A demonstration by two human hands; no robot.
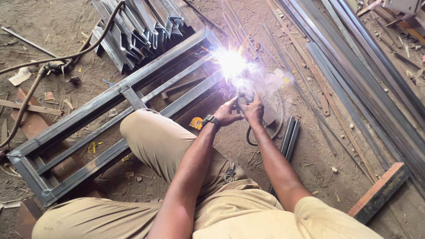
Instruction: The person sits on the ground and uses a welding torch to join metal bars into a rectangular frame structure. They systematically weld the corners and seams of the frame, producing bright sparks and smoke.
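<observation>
The step in hand looks like welding a joint at the far right end of the long steel frame (110, 115), where a very bright arc (231, 62) burns and smoke rises beside it. The left hand (228, 113) and the right hand (254, 108) are close together just below that arc, both closed around the dark handle of the electrode holder (242, 102); the left hand seems to steady the right one. The rod itself is lost in the glare, so I cannot tell its exact angle, but the holder points away from the person, up toward the arc and the end of the frame. The frame lies flat on the dirt floor (310, 159), with its long axis running from the lower left, near the person's knee (141, 128), to the upper right. A stack of angle irons (141, 24) rests just beyond the frame, and long steel strips (354, 75) lie well to the right of it. A black cable (252, 139) loops down under the hands. In my judgement, the next move calls for a steady tip held near the seam and slow travel along the joint, without touching the hot metal.
</observation>
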